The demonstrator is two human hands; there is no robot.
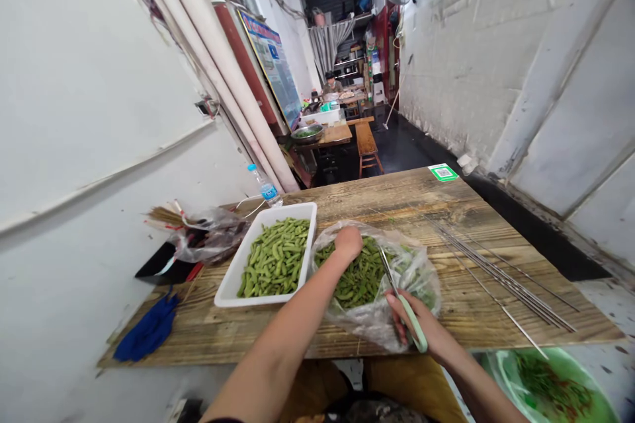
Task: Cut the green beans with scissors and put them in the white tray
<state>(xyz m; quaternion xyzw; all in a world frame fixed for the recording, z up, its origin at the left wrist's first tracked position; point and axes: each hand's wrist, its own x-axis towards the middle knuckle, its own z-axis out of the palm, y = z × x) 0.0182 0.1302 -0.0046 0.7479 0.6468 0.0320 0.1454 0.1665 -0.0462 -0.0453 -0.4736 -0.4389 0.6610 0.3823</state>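
Note:
A clear plastic bag (429, 277) of green soybean pods (364, 277) lies spread on the wooden table in front of me. My left hand (348, 242) is over the pods at the bag's far left side, its back to me and its fingers curled down; what they hold is hidden. In my right hand (409, 317) is a pair of scissors (389, 269) with pale green handles, the blades pointing away over the pods. Left of the bag, touching or nearly so, stands a white tray (307, 238) filled with more pods (275, 258).
Several thin metal skewers (501, 274) lie to the right on the wooden table (342, 201). A water bottle (268, 190), a plastic bag of sticks (213, 234) and a blue cloth (149, 329) are left. A green basin (555, 386) stands below the right edge. Another person (331, 84) sits far back.

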